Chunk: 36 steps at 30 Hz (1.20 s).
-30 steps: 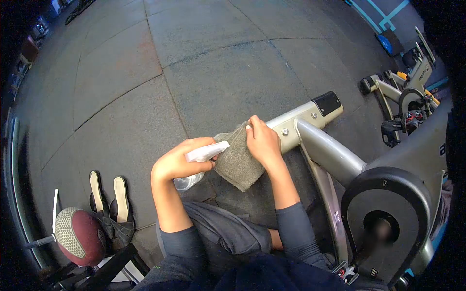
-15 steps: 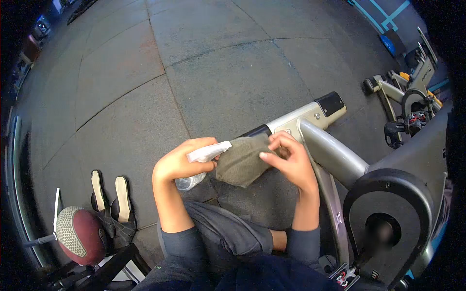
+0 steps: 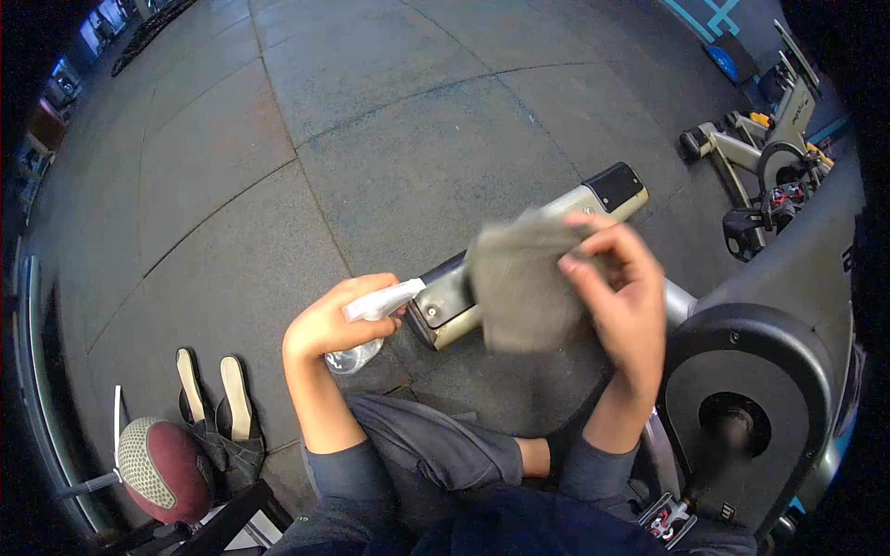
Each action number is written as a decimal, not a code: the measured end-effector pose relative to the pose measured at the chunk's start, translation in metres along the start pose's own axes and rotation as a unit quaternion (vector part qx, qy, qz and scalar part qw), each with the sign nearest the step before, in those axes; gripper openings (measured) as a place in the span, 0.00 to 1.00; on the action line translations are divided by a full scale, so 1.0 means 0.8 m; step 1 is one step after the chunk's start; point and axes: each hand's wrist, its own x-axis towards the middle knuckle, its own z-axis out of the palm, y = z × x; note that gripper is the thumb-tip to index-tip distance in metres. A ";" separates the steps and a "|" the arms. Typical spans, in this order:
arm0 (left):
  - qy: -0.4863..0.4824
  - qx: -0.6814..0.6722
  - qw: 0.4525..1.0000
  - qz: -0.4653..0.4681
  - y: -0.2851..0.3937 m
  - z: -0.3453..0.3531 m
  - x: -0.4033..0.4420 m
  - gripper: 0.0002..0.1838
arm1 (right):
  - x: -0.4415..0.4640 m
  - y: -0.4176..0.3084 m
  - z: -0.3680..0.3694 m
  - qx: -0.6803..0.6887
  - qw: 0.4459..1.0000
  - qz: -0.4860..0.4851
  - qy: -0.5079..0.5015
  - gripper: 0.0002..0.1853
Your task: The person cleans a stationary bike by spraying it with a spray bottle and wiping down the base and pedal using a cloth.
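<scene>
Left hand (image 3: 341, 320), left of centre in frame, was closed round upper part of spray bottle (image 3: 380, 302) with white top and clear body. Right hand (image 3: 629, 301), right of centre, pinched grey cloth (image 3: 521, 292) between thumb and fingers; cloth hung motion-blurred at centre, over view of foot bar (image 3: 452, 326), contact with bar unclear. Bike (image 3: 788, 408) filled lower right; second bike (image 3: 786, 157) stood upper right. Shoes (image 3: 237, 412) lay on dark floor (image 3: 213, 185) at lower left, just beside maroon-and-grey ball (image 3: 171, 471).
</scene>
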 end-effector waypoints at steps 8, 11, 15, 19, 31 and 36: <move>0.016 -0.018 1.000 0.009 0.005 0.003 0.002 0.13 | -0.022 -0.006 0.004 -0.178 0.968 -0.132 -0.116 0.08; 0.010 -0.019 1.000 0.006 0.007 0.000 0.001 0.13 | -0.054 0.028 0.014 -0.182 0.940 -0.080 -0.277 0.10; 0.015 -0.013 1.000 0.003 0.007 0.002 0.000 0.13 | -0.064 0.032 0.012 -0.165 0.947 -0.018 -0.273 0.10; 0.023 -0.005 1.000 0.007 0.006 0.001 0.001 0.13 | -0.048 0.036 0.020 -0.218 0.963 -0.045 -0.155 0.09; 0.004 -0.016 1.000 0.006 -0.004 0.004 0.000 0.15 | 0.019 0.171 0.120 -0.389 0.894 -0.171 -0.144 0.24; 0.002 0.006 1.000 -0.006 0.006 -0.004 -0.002 0.15 | 0.067 0.162 0.136 -0.463 0.846 -0.050 -0.259 0.29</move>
